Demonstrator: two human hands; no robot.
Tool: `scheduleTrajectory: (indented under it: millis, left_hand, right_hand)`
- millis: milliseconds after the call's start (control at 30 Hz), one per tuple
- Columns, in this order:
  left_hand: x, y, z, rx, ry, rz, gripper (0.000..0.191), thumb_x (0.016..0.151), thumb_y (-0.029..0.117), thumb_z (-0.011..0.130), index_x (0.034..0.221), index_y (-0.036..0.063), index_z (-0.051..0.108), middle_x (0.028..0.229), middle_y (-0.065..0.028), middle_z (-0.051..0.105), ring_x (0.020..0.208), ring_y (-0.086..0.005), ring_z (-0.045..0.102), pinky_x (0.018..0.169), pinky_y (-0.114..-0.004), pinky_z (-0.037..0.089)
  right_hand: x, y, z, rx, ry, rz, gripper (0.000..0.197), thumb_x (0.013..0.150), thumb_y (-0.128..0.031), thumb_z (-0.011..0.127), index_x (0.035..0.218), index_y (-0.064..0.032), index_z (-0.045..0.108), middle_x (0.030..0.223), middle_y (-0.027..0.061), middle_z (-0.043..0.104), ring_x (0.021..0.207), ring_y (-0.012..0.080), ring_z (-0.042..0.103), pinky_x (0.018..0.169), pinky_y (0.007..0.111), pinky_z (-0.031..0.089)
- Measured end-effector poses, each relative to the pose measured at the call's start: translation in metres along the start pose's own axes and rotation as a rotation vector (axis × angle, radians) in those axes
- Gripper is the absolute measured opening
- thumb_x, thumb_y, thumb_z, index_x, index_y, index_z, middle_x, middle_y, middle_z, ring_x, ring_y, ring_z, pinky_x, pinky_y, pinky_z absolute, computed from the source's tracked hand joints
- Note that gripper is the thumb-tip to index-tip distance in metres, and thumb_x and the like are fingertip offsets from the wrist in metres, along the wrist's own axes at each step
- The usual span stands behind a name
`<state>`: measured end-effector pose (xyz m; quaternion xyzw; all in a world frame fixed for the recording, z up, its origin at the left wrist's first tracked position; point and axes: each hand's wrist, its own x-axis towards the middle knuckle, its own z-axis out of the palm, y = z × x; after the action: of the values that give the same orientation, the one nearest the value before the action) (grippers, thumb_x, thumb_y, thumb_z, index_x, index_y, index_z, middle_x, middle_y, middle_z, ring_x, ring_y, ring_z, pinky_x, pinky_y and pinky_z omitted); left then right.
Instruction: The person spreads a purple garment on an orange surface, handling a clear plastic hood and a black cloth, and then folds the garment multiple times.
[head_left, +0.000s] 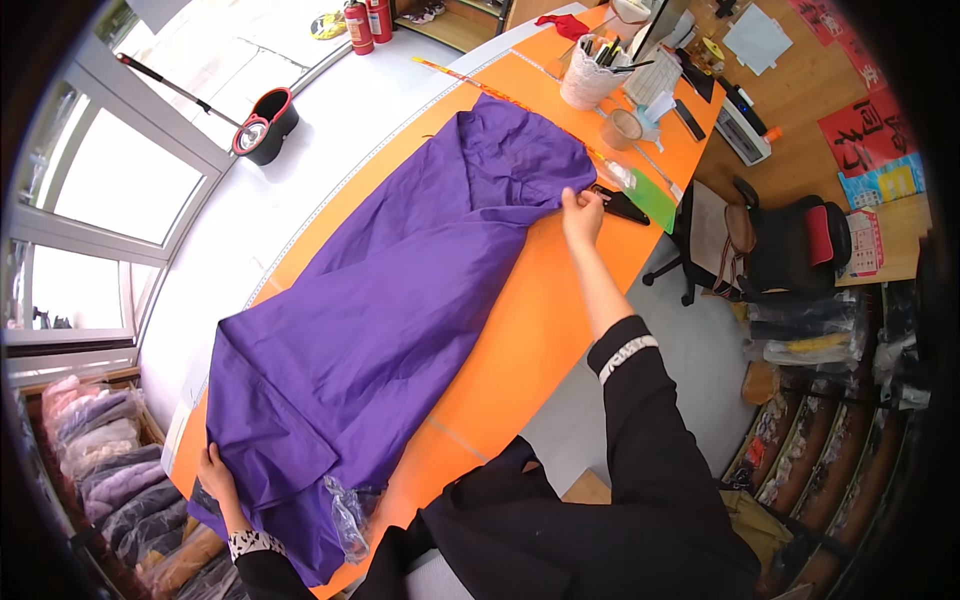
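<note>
A long piece of purple cloth (390, 322) lies loosely folded and wrinkled across the orange tabletop (517, 330). My right hand (583, 216) pinches its edge at the far right, between thumb and fingers. At the near left, my left hand (216, 474) holds the cloth's outer edge, fingertips against the fold. Just beyond my right hand is a black tool (624, 205), partly hidden, so its kind is unclear. Beside it lies a green plastic sheet (651, 201). Crumpled clear plastic film (348, 517) rests on the cloth's near end, close to my body.
A white pen holder (589, 79), a tape roll (621, 129) and a keyboard (652, 76) stand at the table's far end. Office chairs (784, 244) are to the right. Bagged textiles (124, 487) fill a left shelf; a mop bucket (268, 126) is on the floor.
</note>
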<state>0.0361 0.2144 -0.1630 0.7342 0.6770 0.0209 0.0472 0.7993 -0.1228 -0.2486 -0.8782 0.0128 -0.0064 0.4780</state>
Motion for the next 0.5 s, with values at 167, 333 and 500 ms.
scheduleTrajectory:
  millis: [167,333,500]
  left_hand:
    - [-0.026,0.084,0.006,0.101,0.277,0.377,0.039,0.083,0.015,0.065,0.118,0.0003,0.057,0.12,-0.0208,0.057,0.111,-0.0391,0.053,0.095,-0.049,0.04]
    - [-0.127,0.215,0.046,-0.01,-0.288,0.567,0.067,0.09,0.044,0.053,0.147,0.012,0.035,0.154,-0.0219,0.022,0.144,-0.0416,0.015,0.111,-0.065,0.009]
    - [-0.149,0.217,0.099,0.159,-0.265,0.498,0.075,0.09,0.052,0.048,0.15,0.0104,0.028,0.158,-0.0221,0.008,0.145,-0.0442,0.003,0.106,-0.072,0.006]
  right_hand:
    - [0.047,-0.036,0.019,0.404,-0.169,0.705,0.048,0.075,-0.037,0.081,0.108,-0.009,0.06,0.087,0.0035,0.064,0.077,0.0192,0.063,0.049,0.037,0.047]
    - [0.024,-0.084,0.026,-0.09,0.145,-0.586,0.02,0.078,-0.016,0.067,0.082,-0.0012,0.053,0.077,0.0264,0.059,0.076,0.0434,0.058,0.065,0.05,0.044]
    - [0.058,-0.014,0.006,-0.301,0.255,-0.64,0.014,0.079,-0.012,0.066,0.086,-0.0027,0.059,0.076,0.0181,0.063,0.074,0.0405,0.06,0.069,0.048,0.046]
